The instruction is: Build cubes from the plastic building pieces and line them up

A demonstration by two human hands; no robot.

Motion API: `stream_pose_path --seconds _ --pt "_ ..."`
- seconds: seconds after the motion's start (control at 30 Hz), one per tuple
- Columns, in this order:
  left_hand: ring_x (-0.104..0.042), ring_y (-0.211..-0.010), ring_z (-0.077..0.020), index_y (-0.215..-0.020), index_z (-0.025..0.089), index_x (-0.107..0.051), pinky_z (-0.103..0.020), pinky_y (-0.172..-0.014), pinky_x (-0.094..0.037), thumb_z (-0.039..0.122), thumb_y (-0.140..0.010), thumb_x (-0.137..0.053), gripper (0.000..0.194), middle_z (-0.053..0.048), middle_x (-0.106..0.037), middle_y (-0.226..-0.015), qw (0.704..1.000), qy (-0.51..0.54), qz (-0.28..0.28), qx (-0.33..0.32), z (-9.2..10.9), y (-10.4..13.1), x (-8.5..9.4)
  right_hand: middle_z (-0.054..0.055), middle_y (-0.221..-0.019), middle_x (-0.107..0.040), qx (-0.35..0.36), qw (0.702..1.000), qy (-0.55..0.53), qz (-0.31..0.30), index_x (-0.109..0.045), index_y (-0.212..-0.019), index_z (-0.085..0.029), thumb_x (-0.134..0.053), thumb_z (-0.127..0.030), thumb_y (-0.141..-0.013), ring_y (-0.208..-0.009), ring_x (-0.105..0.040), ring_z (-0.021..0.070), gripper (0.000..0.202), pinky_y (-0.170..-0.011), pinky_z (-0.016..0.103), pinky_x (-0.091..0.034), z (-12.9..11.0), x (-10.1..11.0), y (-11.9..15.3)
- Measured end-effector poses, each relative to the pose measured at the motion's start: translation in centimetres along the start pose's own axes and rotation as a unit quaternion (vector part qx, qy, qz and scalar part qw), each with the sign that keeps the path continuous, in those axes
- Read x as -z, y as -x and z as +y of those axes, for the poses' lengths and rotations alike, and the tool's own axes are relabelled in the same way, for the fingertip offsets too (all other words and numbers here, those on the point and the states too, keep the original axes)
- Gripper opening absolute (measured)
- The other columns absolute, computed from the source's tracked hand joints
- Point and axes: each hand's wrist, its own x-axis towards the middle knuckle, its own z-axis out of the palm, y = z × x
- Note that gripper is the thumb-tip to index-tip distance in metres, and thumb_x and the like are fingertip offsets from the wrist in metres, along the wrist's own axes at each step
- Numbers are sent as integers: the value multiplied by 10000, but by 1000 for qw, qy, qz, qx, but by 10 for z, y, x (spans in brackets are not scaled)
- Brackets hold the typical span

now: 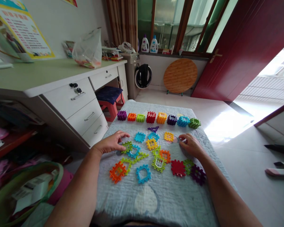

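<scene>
My left hand (112, 142) hovers low at the left of the cloth, thumb and fingers apart, the thumb tip at the edge of a green tile (127, 147). That tile overlaps a blue window tile (133, 151). Over on the right, my right hand (190, 144) rests on or just above the cloth with loosely bent fingers and nothing visible in it. Nearest to it is a yellow window tile (168, 136). Between the hands lie loose notched plastic tiles, among them a blue tile (140, 137), an orange tile (165, 156) and a red tile (178, 168).
Stacks of tiles sorted by colour, such as a red stack (151, 117) and a purple stack (121, 115), line the far side of the cloth-covered table (123, 201). A desk (61, 75) stands left, a washing machine (131, 75) behind, a red door (229, 47) right.
</scene>
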Motion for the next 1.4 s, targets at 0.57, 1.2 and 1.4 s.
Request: stream_pose_path --seconds 0.57,1.2,1.4 --pt "-590 -958 -245 -1131 215 -579 -360 -882 -470 479 -690 -605 515 -80 -532 -1150 980 -90 177 -10 8 -16 -16 122 -1437 -359 44 992 -3 -119 -303 -1438 -284 -728 -568 -612 -1312 -334 343 971 -1057 514 -314 -28 35 93" --pt "-151 -1370 -451 -1452 345 -218 -606 -1063 -238 713 -448 -731 1186 -127 -98 -1544 972 -224 43 -60 22 85 -76 127 -1357 -442 95 994 32 40 -426 -1340 -241 -547 -378 -831 -1246 -359 317 541 -1031 526 -276 -84 -14 61" --pt "-173 -1362 -408 -1458 317 -189 -598 -1078 -217 664 -671 -631 967 -120 -88 -1527 957 -247 103 -113 39 74 -100 119 -1449 -352 165 984 53 -39 -345 -1404 -219 -628 -519 -738 -1307 -277 332 783 -1092 537 -151 -118 -19 69"
